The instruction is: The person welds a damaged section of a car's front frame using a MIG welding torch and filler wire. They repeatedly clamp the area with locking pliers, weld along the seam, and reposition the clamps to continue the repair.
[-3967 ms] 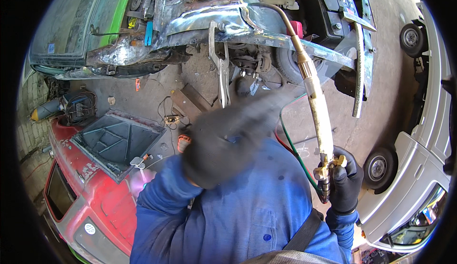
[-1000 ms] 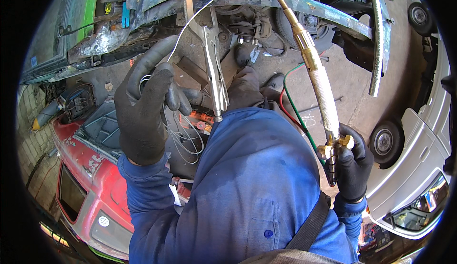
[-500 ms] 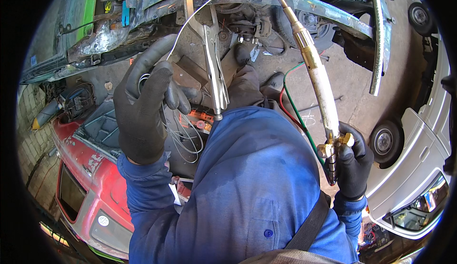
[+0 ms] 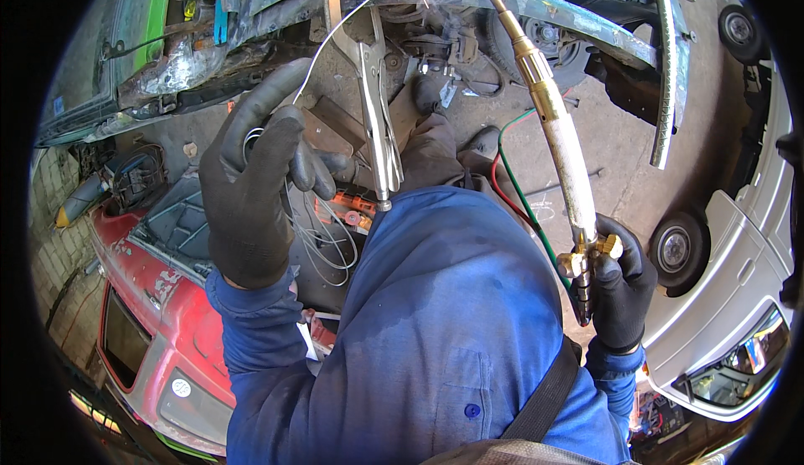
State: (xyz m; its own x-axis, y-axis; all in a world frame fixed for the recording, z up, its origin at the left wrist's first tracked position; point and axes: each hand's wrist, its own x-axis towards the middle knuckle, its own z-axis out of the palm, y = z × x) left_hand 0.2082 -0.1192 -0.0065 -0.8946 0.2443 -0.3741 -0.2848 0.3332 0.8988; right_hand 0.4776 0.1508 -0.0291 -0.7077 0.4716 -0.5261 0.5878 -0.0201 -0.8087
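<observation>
Along a car's metal edge (image 4: 561, 19), a lit torch (image 4: 559, 142) and a thin wire (image 4: 319, 49) are held at one glowing spot.
The torch seems rigid and fairly heavy, its neck likely too hot to touch; it is gripped at its base, near the brass valves (image 4: 611, 247), by the curled right hand (image 4: 624, 289). Stiff steel locking pliers (image 4: 373, 109), left of the glow, would be best taken by the handles. The wire, likely light and springy, is pinched between gloved thumb and fingers of the left hand (image 4: 251, 188), safely back from the heat, loops hanging below.
</observation>
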